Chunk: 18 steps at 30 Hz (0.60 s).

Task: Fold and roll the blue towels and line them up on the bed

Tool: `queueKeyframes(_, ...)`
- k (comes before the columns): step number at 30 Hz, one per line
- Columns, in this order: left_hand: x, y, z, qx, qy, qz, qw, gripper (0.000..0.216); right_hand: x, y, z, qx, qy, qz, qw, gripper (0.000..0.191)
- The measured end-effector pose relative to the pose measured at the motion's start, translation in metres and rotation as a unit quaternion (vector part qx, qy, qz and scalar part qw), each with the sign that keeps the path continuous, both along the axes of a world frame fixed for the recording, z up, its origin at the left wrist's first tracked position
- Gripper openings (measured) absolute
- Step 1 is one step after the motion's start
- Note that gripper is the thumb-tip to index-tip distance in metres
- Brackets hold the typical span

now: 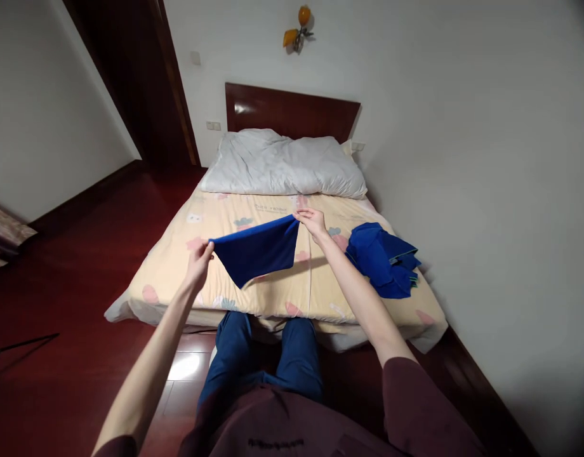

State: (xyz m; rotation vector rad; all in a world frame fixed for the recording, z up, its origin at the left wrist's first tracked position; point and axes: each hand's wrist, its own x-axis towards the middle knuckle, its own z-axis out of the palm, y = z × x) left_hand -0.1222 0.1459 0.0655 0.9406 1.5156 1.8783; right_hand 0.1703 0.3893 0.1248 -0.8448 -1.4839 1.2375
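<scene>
A blue cloth (pixel 258 251) is stretched between my two hands above the bed, its lower edge hanging down. My left hand (pixel 200 260) pinches its left upper corner, fingers closed. At the other upper corner, my right hand (pixel 312 222) grips the cloth between thumb and fingers, a little higher and farther off than the left. On the bed to the right lies a crumpled pile of blue cloths (pixel 384 260), some with green edging. My right forearm passes close to the pile's left side.
Under the cloth is a bed with a patterned cream cover (pixel 178 254). A grey-white quilt (pixel 282 162) lies against the dark wooden headboard (pixel 292 111). A white wall (pixel 501 190) runs along the right. A thin black leg (pixel 25 343) stands on the red floor at left.
</scene>
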Motion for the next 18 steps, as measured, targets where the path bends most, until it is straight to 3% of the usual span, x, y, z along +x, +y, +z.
queueKeyframes(4, -0.010, 0.000, 0.056, 0.026, 0.074, -0.004, 0.997, 0.047, 0.021, -0.029, 0.032, 0.019, 0.013, 0.006, 1.000, 0.061)
queueKeyframes(7, -0.009, -0.001, 0.080, 0.030, 0.093, 0.026, 0.995, 0.049, 0.037, -0.048, 0.046, 0.021, 0.013, 0.000, 1.000, 0.061)
queueKeyframes(12, -0.010, 0.002, 0.087, 0.013, 0.059, 0.041, 0.997, 0.060, 0.060, -0.075, 0.053, -0.012, 0.012, -0.023, 1.000, 0.061)
queueKeyframes(18, 0.005, -0.004, 0.088, -0.023, 0.007, 0.015, 1.000, 0.069, 0.087, -0.111, 0.041, -0.040, 0.028, -0.029, 0.998, 0.059)
